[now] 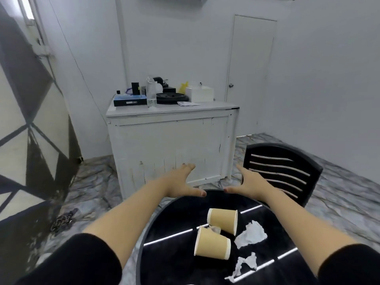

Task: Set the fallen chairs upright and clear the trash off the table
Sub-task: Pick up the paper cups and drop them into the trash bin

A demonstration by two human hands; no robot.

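- Head view: the left hand (181, 182) and right hand (246, 183) reach forward past the far edge of the round black table (164, 233), fingers straight and spread, thumbs pointing toward each other; neither holds anything.
- On the table, at about 5 o'clock from the hands, two tan paper cups lie on their sides: the far cup (223, 220) and the near cup (212, 244), just beside each other.
- A crumpled white tissue (250, 235) lies at 3 o'clock of the cups; a smaller paper scrap (245, 265) sits at its 6 o'clock.
- A black slatted chair (281, 171) stands upright at 3 o'clock of the right hand, beside the table.
- At 12 o'clock stands a white cabinet (172, 140) carrying a water bottle (151, 92) and boxes.
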